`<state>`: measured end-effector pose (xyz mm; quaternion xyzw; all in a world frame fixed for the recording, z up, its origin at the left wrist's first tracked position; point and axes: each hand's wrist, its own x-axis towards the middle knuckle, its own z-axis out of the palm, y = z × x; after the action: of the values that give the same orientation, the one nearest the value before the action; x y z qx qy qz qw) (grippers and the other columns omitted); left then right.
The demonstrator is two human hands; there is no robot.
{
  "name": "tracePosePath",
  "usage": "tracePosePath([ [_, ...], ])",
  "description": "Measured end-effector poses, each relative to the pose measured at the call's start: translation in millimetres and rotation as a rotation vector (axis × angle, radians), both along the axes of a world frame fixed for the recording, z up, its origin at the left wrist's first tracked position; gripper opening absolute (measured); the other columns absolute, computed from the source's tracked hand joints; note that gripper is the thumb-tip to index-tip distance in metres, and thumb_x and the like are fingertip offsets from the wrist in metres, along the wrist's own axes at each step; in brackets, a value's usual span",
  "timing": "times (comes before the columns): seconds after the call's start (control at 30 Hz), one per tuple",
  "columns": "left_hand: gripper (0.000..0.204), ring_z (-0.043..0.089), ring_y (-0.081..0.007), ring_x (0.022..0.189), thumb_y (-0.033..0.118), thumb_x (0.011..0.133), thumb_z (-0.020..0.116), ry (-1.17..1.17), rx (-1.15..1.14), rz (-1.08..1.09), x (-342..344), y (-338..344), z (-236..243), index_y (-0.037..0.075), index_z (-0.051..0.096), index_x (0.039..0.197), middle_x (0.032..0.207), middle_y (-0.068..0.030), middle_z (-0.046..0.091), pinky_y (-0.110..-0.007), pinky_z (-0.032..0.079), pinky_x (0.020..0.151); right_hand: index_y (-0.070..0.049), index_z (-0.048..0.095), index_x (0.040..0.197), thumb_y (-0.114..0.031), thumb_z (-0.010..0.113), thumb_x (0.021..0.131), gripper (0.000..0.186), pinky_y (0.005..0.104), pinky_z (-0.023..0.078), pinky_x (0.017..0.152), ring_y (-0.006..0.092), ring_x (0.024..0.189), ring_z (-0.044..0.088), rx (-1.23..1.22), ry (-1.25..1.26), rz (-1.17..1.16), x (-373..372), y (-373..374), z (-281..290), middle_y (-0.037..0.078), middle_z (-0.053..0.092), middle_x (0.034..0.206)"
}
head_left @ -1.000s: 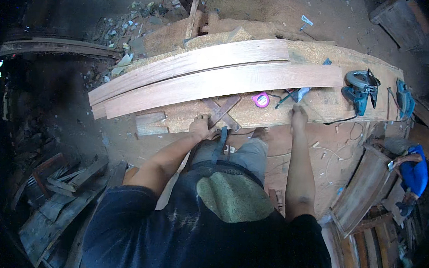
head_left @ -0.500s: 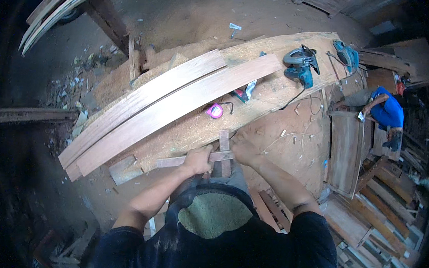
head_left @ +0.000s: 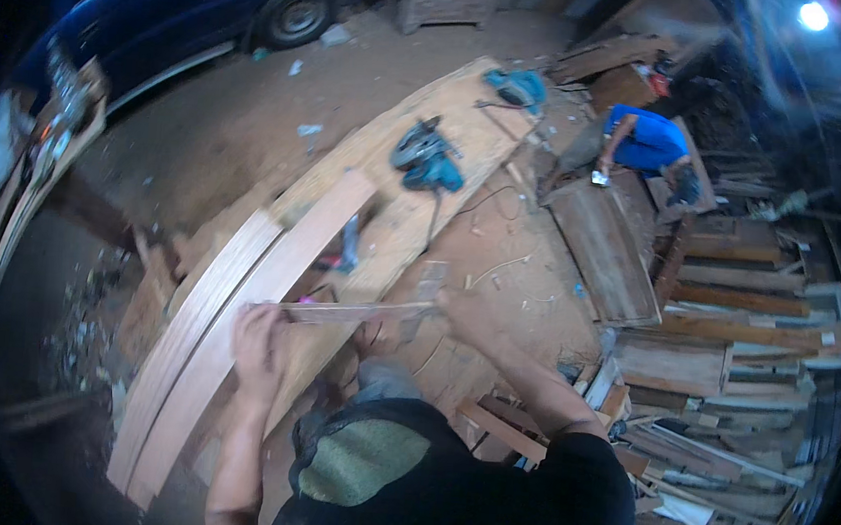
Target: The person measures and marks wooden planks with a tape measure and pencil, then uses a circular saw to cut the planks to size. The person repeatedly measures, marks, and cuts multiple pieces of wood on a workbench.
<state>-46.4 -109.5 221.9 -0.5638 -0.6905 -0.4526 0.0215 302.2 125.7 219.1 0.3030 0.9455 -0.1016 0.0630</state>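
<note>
Step in hand, as I read it: two-handed handling of the crossed wooden strips (head_left: 349, 312), held out in front of the body w/ the long strip running roughly L–R; its L part is over the bench (head_left: 398, 241), its R part past the bench's near edge, above the floor. Can't tell if the L end touches the front pale board (head_left: 289, 253) or just hangs over it. Next move prob. calls for both hands to work in step, w/ the L end kept clear of, or laid squarely on, that board, and the short crosspiece not knocking the bench edge; the circular saw (head_left: 428, 161) sits well apart, further up the bench, so no immediate snag there. Pose: L hand (head_left: 260, 349) is at the strip's L end, fingers bent and pointing away from the body, L forearm (head_left: 239, 455) coming nearly straight up from the lower edge; blur there, so can't tell if it pinches the wood or only rests on it. R hand (head_left: 465, 316) is at the other end, by the crossing, fingers curled in and seemingly pinching the strip; exact finger placement n/a, too smeared. R forearm (head_left: 529, 377) slants in from lower R, elbow out to the side.
</note>
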Motion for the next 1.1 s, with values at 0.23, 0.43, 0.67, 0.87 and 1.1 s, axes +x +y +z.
tracePosePath([
  [0.23,0.039,0.050,-0.0434,0.137,0.011,0.101,0.060,-0.149,-0.231,0.130,-41.9,45.5,-31.7,-0.003,0.058,0.138,0.144,-0.0242,0.053,-0.050,0.038,0.117,0.001,0.068,0.088,-0.021,0.063,0.090,0.022,0.0530,0.058,0.066,0.0468,0.067,0.069,-0.177,0.144,-0.142,-29.8,37.7,-22.3,0.028,0.069,0.079],
  [0.43,0.049,0.051,-0.0457,0.131,0.020,0.099,0.061,-0.182,-0.380,0.029,-46.7,107.3,-128.7,-0.006,0.054,0.140,0.141,-0.0294,0.052,-0.053,0.038,0.115,0.001,0.059,0.124,-0.028,0.072,0.090,0.047,0.0548,0.058,0.080,0.0462,0.089,0.071,-0.357,0.235,-0.378,-79.8,57.4,-67.6,0.026,0.072,0.097],
  [0.67,0.055,0.053,-0.0483,0.124,0.031,0.104,0.056,-0.145,-0.467,-0.003,-29.5,179.8,-109.9,-0.008,0.050,0.143,0.133,-0.0313,0.056,-0.054,0.040,0.108,0.005,0.058,0.121,-0.036,0.074,0.088,0.055,0.0559,0.056,0.087,0.0478,0.098,0.070,-0.507,0.324,-0.415,-121.9,43.9,-117.6,0.032,0.070,0.104],
  [0.87,0.066,0.050,-0.0476,0.125,0.033,0.097,0.066,-0.053,-0.469,0.008,-26.2,191.8,-107.6,-0.007,0.045,0.145,0.135,-0.0305,0.054,-0.054,0.038,0.109,0.004,0.058,0.127,-0.039,0.070,0.092,0.057,0.0531,0.054,0.092,0.0483,0.103,0.069,-0.753,0.394,-0.321,-161.1,47.8,-111.1,0.031,0.070,0.110],
  [1.1,0.090,0.052,-0.0459,0.121,0.041,0.078,0.085,-0.054,-0.415,-0.023,-27.5,192.0,-117.6,-0.010,0.044,0.140,0.130,-0.0288,0.055,-0.053,0.040,0.106,0.001,0.063,0.128,-0.046,0.051,0.107,0.053,0.0494,0.053,0.089,0.0423,0.101,0.070,-0.932,0.492,-0.314,-176.6,59.1,-141.4,0.028,0.072,0.108],
])
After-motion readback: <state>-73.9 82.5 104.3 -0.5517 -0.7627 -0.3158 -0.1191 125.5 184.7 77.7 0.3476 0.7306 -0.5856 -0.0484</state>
